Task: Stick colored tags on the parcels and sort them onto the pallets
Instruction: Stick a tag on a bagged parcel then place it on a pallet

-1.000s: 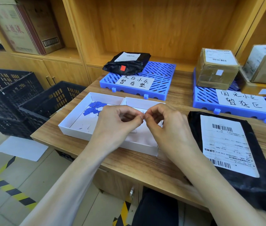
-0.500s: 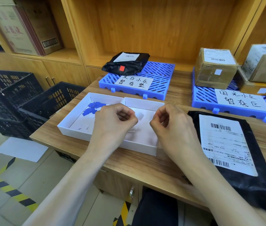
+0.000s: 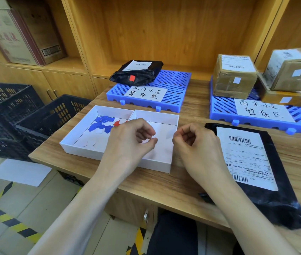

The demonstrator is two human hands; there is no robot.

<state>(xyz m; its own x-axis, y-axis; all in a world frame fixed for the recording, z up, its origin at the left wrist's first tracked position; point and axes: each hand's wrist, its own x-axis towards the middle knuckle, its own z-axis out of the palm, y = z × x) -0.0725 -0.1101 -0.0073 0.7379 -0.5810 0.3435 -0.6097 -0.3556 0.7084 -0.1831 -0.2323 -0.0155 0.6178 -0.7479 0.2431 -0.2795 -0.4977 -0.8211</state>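
My left hand (image 3: pixel 133 138) and my right hand (image 3: pixel 195 146) hover apart over the white two-part tray (image 3: pixel 155 115). The right thumb and forefinger pinch a small pale tag (image 3: pixel 170 134). The left fingers are curled shut and seem to pinch a white backing scrap. Blue tags (image 3: pixel 101 124) and a few red tags (image 3: pixel 117 123) lie in the tray's left half. A flat black parcel (image 3: pixel 275 199) with a white label lies on the desk right of my right hand. The left blue pallet (image 3: pixel 173 83) carries a black parcel (image 3: pixel 138 72) with a red tag.
The right blue pallet (image 3: pixel 219 111) holds three brown boxes (image 3: pixel 234 76), each with a pale tag. Black crates (image 3: pixel 17 116) stand on the floor left of the wooden desk (image 3: pixel 164 184). Wooden shelving rises behind the pallets.
My hands were pinched together over the tray, then pulled apart. The right hand now carries the pale tag off to the right.
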